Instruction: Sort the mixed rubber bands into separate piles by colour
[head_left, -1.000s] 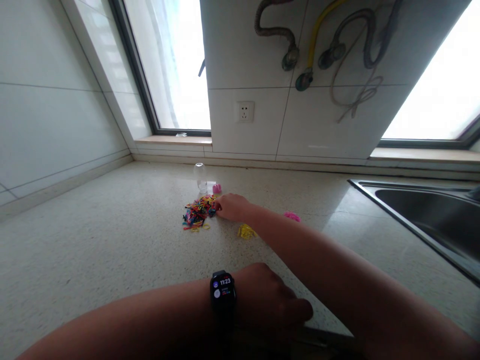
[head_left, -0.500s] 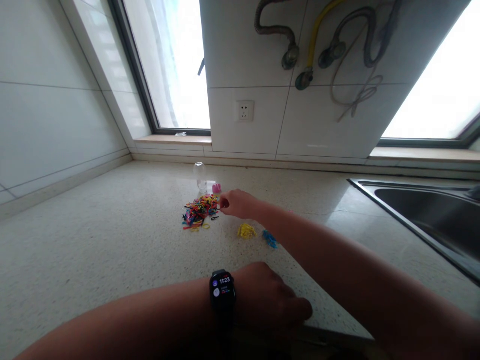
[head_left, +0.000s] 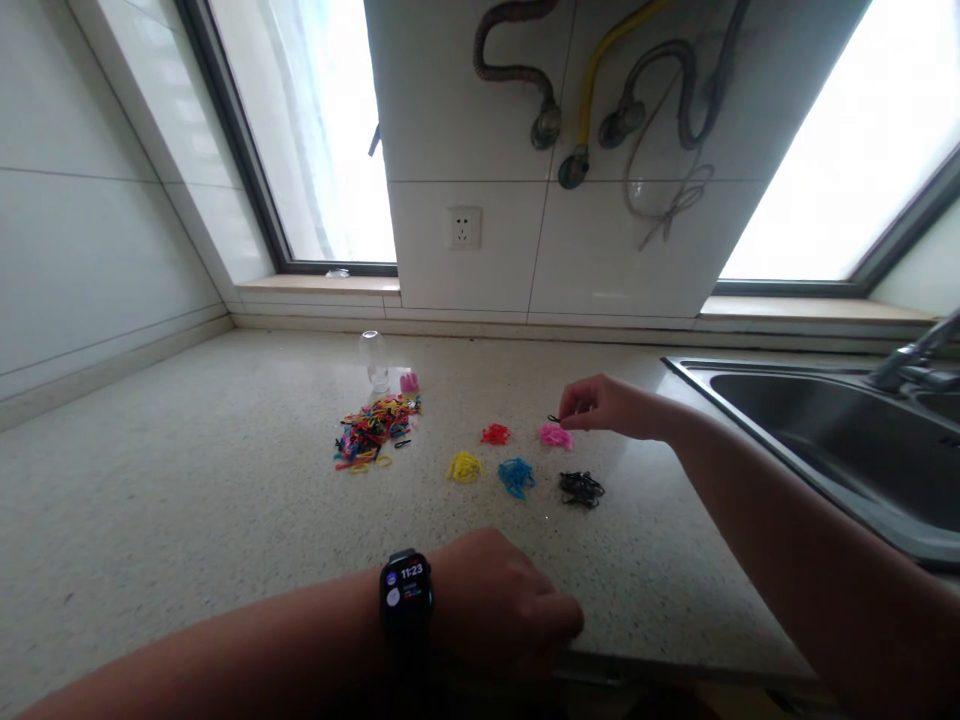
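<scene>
My right hand (head_left: 606, 406) hovers above the counter, pinching a small black rubber band (head_left: 553, 418) just over the pink pile (head_left: 555, 436). A mixed heap of coloured rubber bands (head_left: 371, 431) lies to the left. Sorted small piles sit in front: red (head_left: 495, 434), yellow (head_left: 464, 467), blue (head_left: 515, 476) and black (head_left: 580, 488). My left hand (head_left: 502, 604), with a black smartwatch (head_left: 406, 592) on the wrist, rests curled at the counter's near edge, fingers closed, nothing visible in it.
A speckled stone counter (head_left: 187, 500) runs to tiled walls and windows. A clear glass jar (head_left: 373, 357) and a pink lid (head_left: 409, 381) stand behind the heap. A steel sink (head_left: 825, 430) with a tap is at the right. Hoses and a socket (head_left: 464, 227) are on the wall.
My right hand left the mixed heap and moved right with a black band. The view shifted right, revealing the red, pink and black piles.
</scene>
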